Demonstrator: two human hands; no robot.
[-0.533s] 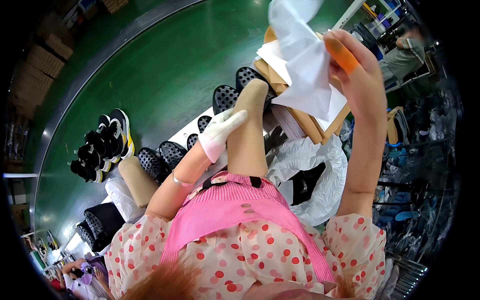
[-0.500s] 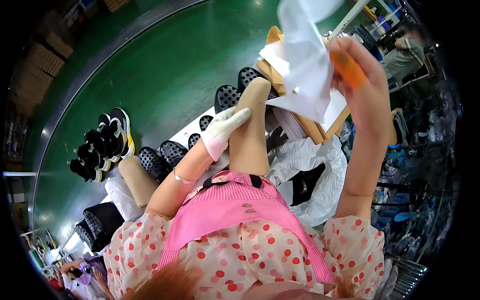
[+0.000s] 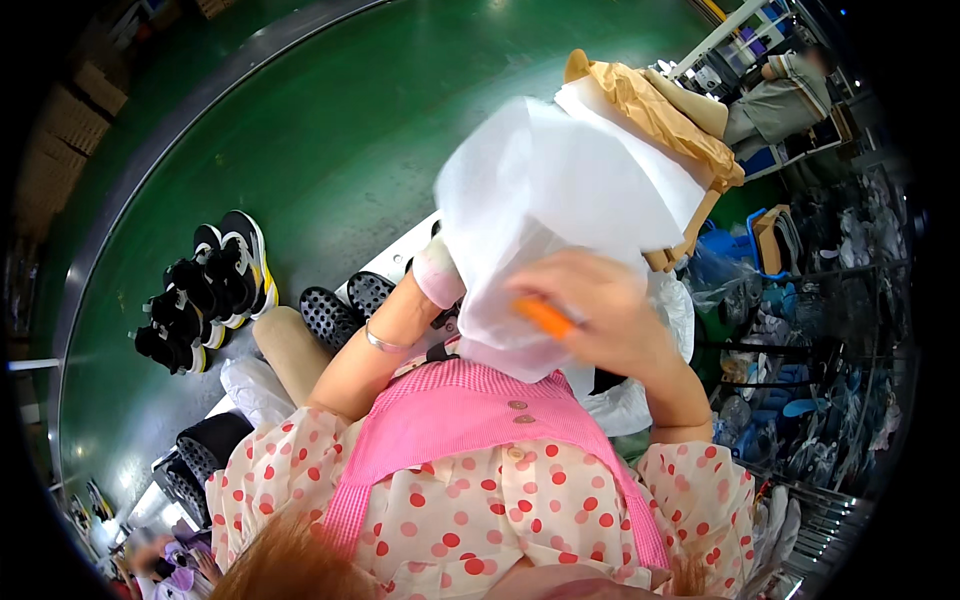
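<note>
A white paper sheet (image 3: 545,190) is spread and creased in front of me, over my lap. My left hand (image 3: 438,274), in a white glove with a pink cuff, reaches in under its left edge; the sheet hides the fingers. Over the lower right part of the sheet is my right hand (image 3: 590,310), bare and smeared by motion, with an orange band (image 3: 545,316) around a finger. Whether its fingers grip the paper cannot be made out. My right knee is hidden behind the sheet; my left knee (image 3: 290,345), in tan cloth, shows at the left.
Black-and-white sneakers (image 3: 205,290) stand in a row at the left. Black dotted shoe-shaped pieces (image 3: 335,315) lie by a white board (image 3: 395,252). Brown paper (image 3: 650,105) sits beyond the sheet. Wire shelves with bagged items (image 3: 810,390) stand right; a person (image 3: 785,100) is farther off.
My right hand has come down and leftward, bringing the sheet from the upper right to over my lap. The sheet now covers my left hand's fingers and my right knee.
</note>
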